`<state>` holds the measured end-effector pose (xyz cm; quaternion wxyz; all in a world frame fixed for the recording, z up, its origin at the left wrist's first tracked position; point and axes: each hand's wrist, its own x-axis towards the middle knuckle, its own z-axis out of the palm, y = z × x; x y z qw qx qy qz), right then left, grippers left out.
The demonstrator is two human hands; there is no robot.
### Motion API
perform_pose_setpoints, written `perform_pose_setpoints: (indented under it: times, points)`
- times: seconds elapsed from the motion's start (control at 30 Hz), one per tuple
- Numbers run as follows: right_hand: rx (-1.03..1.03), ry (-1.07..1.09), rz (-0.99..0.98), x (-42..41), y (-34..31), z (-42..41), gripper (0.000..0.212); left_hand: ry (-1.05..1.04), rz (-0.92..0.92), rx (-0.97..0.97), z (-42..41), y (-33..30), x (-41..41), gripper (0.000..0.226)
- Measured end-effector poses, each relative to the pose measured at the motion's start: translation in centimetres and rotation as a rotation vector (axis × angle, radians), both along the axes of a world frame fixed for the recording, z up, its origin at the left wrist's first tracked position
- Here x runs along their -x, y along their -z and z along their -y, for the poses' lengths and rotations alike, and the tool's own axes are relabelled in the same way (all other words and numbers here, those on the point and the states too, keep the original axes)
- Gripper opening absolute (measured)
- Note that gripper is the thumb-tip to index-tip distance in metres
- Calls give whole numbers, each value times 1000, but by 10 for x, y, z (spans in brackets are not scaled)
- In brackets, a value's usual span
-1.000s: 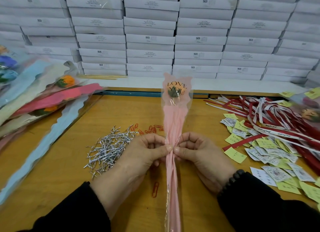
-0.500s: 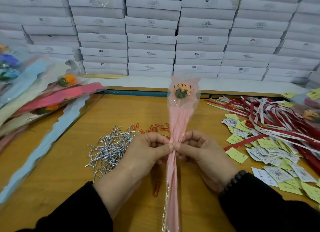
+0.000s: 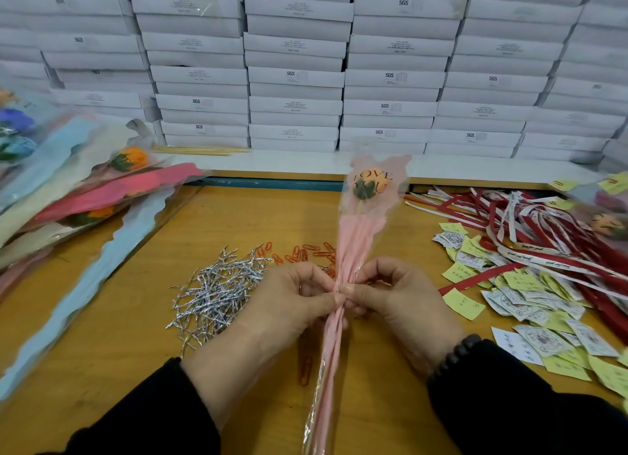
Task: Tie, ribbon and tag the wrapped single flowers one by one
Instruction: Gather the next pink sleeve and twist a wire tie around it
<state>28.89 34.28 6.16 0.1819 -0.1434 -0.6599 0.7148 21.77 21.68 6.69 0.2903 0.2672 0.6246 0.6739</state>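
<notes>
Wrapped flower [image 3: 353,247] now tilted further right, both hands pinching its gathered neck; bare table [image 3: 238,217] beyond.

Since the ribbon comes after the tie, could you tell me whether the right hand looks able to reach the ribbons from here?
Probably yes: the ribbons lie uncovered to the right hand's side, but it is pinching the wrapped flower and must let go first.
</notes>
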Motion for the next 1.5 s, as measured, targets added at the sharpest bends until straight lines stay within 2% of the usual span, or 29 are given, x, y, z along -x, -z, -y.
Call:
perform_pose_setpoints:
  times: [0.17, 0.33, 0.63, 0.73, 0.83, 0.9, 0.97, 1.07, 1.23, 1.4, 1.5]
  points:
    - [-15, -18, 20, -2, -2, 0, 14, -55, 22, -15, -2, 2, -3, 11]
    - [-40, -42, 114, -1, -2, -1, 8, -79, 53, -34, -2, 1, -1, 4]
    - [88, -97, 78, -1, -1, -4, 27, -24, 161, -30, -1, 1, 0, 7]
    - [74, -84, 96, -1, -2, -3, 15, -79, 171, -46, -1, -1, -3, 16]
    - [65, -76, 93, -1, -3, -3, 2, -112, 96, -46, -2, -3, -6, 14]
    - [39, -73, 99, -1, -3, -3, 4, -101, 37, -23, -2, -4, -7, 5]
    - [12, -66, 106, -1, -2, -4, 4, -93, -5, -4, -2, -4, -7, 6]
    - [3, -66, 90, -1, -2, -5, 8, -59, -23, 37, 0, -7, -6, 6]
    - [16, -98, 57, 0, -2, -5, 37, -17, 68, 45, 2, -6, -4, 7]
    - [21, -115, 16, 3, 0, -2, 12, -9, 132, 62, 3, -3, 1, 18]
    - [-103, -108, 2, 6, 2, 1, 12, -40, 149, 21, 3, -6, 3, 20]
